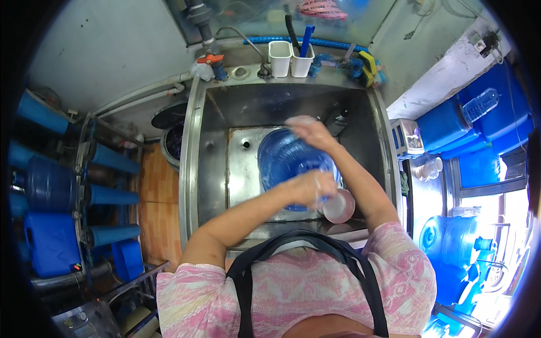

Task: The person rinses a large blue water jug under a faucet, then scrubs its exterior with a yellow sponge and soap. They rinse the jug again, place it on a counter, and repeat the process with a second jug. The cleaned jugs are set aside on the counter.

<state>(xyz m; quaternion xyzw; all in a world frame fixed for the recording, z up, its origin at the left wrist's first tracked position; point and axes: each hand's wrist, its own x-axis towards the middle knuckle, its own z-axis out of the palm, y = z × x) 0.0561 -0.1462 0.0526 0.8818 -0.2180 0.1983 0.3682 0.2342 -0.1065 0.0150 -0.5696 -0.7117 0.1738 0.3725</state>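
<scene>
A translucent blue water jug (279, 158) lies in the stainless steel sink (241, 169). My left hand (315, 189), wet and blurred, is curled over the near side of the jug; what its fingers close on is hidden. Over the jug's far side is my right hand (310, 132), blurred by motion and whitish at the fingers; whether it holds anything is unclear. Close by my left hand, a pink plastic dipper or bowl (344, 207) contains something white. A dark bottle (338, 122) stands in the sink's far right corner.
Behind the sink are a thin curved faucet (245, 36), two white plastic cups (280, 59) (301, 66) with brushes, and yellow sponges (367, 63). An orange-handled valve (210, 59) is at back left. Blue filter housings (114, 194) line the left; more blue jugs (452, 241) stand right.
</scene>
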